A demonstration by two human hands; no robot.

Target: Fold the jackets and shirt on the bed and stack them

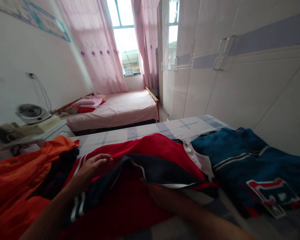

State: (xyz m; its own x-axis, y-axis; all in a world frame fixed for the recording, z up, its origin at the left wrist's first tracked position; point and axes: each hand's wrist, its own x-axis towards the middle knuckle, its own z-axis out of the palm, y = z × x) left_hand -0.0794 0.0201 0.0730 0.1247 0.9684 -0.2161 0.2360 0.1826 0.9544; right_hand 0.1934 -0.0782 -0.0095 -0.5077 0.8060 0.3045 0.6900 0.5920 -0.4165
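A red and navy jacket (150, 146) with white stripes lies spread across the near bed. My left hand (97, 163) rests on its red cloth at the left, palm down, with the fingers stretched out. Its navy front panel (162, 171) is raised in a fold with a white edge. At that edge is my right hand (157, 193), partly beneath the panel; its fingers are hidden in shadow and cloth. To the right lies a teal garment (240, 150) with a letter patch. Orange clothing (22, 170) is heaped on the left.
The near bed has a checked sheet (190, 126). Beyond it stands a second bed (130, 106) with folded pink and red bedding (90, 103). A white wardrobe (260, 86) lines the right side. A small fan (32, 112) sits on a cabinet at the left.
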